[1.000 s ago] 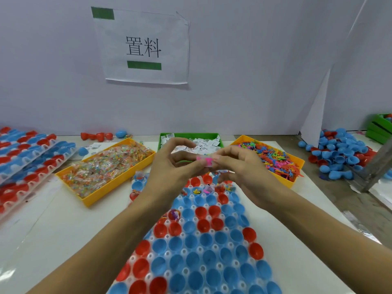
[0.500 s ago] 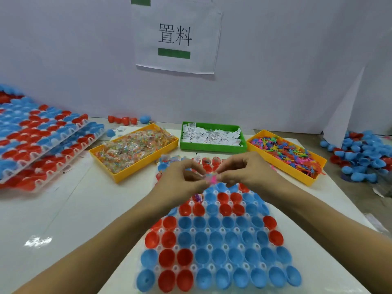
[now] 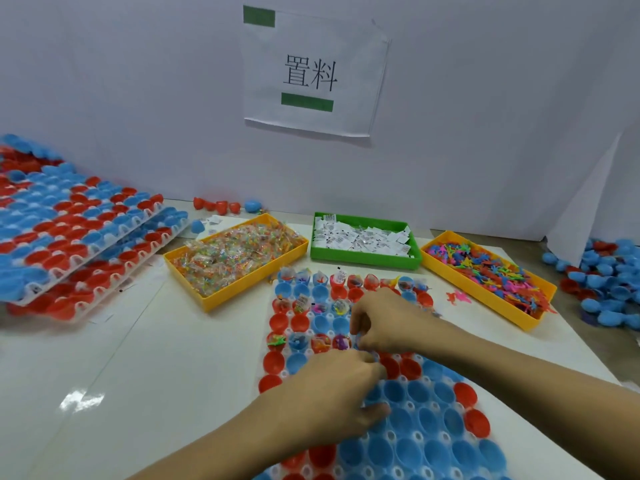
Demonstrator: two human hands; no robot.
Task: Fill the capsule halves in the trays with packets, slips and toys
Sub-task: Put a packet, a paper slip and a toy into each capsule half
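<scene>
The working tray [image 3: 405,441] is a white moulded sheet lying near centre on the table [image 3: 145,368], its pockets seated with red and blue capsule halves [image 3: 408,393], open side up. The far two rows and part of the fourth row hold contents: clear packets, printed slips and small coloured toys. The nearer rows show bare cup interiors.

Three supply bins stand beyond the tray. The left yellow bin [image 3: 211,299] holds clear packets [image 3: 235,254] of coloured pieces. The green bin [image 3: 363,261] in the middle holds white printed slips [image 3: 360,237]. The right yellow bin [image 3: 530,320] holds loose multicoloured toys [image 3: 485,271].

The right hand [image 3: 384,320] is over the middle of the tray, knuckles up, fingers curled downward toward the cups in the fourth row. Whether it pinches an item cannot be told; the fingertips are hidden under the hand. The left hand [image 3: 336,400] lies just near of it, palm down over the tray's left-centre, fingers curled with the tips pointing right, thumb resting near a blue cup. Its contents, if any, cannot be seen. Both forearms enter from the near edge.

Stacked trays [image 3: 76,237] of red and blue halves sit at far left. A loose pile of halves [image 3: 609,282] lies at far right. A paper sign [image 3: 311,71] is fixed to the wall.
</scene>
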